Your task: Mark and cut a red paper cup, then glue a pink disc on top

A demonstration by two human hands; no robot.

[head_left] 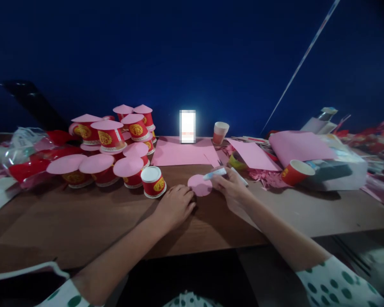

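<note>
A small pink paper circle (199, 185) lies flat on the brown table (83, 221). My left hand (175, 204) rests on the table just left of the circle, its fingers curled and touching the circle's edge. My right hand (232, 185) is closed round a small white and blue tube (215, 173), whose tip points at the circle's right side. An upside-down red paper cup (153, 182) with a gold emblem stands just left of the circle.
Many red cups topped with pink paper cones (107, 149) crowd the left. Pink paper sheets (184, 153) lie behind, with a lit phone (187, 126) and a cup (220, 133). A tipped red cup (296, 172), pink scraps and clutter fill the right.
</note>
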